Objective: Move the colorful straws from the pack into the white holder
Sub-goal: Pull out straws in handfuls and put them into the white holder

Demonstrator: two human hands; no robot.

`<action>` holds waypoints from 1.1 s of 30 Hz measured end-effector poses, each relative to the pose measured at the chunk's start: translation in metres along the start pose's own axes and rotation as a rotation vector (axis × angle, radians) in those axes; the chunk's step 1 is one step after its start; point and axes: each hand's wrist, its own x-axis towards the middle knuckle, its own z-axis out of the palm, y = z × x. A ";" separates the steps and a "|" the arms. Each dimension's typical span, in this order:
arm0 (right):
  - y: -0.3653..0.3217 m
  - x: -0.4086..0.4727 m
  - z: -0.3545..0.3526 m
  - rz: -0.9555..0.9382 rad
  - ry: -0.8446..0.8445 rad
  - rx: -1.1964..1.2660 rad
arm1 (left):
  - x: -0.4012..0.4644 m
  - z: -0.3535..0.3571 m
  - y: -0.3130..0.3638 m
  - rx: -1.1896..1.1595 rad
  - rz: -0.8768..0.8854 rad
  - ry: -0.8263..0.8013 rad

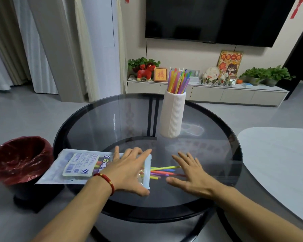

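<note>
A clear plastic straw pack (77, 167) with a printed label lies flat on the round glass table (98, 130), its open end to the right. Several colorful straws (162, 172) stick out of that end onto the glass. My left hand (129, 169) lies flat on the pack's open end, fingers spread. My right hand (191, 173) hovers flat just right of the straw tips, fingers apart, holding nothing. The white ribbed holder (171, 116) stands upright at the table's far side with several colorful straws (177, 81) in it.
A bin with a red liner (19, 159) stands on the floor left of the table, close to the pack's end. A pale tabletop (278, 158) juts in at the right. A low cabinet with plants and ornaments (208, 91) lines the far wall.
</note>
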 end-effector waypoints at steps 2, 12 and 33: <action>-0.005 -0.003 0.010 -0.060 0.070 0.041 | 0.001 -0.001 0.004 0.034 0.005 0.034; -0.037 -0.007 0.011 -0.234 0.238 -0.205 | 0.004 -0.007 0.030 0.199 0.109 0.158; -0.026 -0.010 -0.040 -0.335 0.289 -0.376 | 0.002 0.000 0.019 -0.024 -0.040 0.050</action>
